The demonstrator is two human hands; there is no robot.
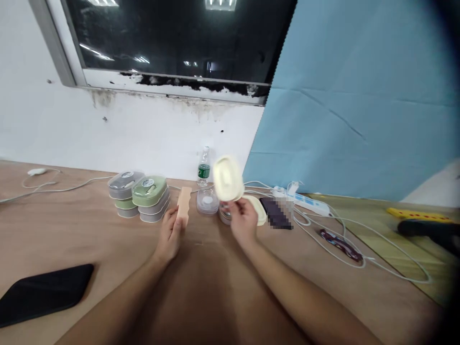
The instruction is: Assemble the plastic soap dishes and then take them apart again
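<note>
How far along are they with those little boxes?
Two stacks of closed boxes already sit on the table. The right hand holds up a cream lid; the left hand holds a peach sponge. A clear tray lies open behind.

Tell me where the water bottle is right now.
In the head view, the water bottle stands at the table's back edge against the white wall, just left of the cream lid held up by the right hand.
</note>
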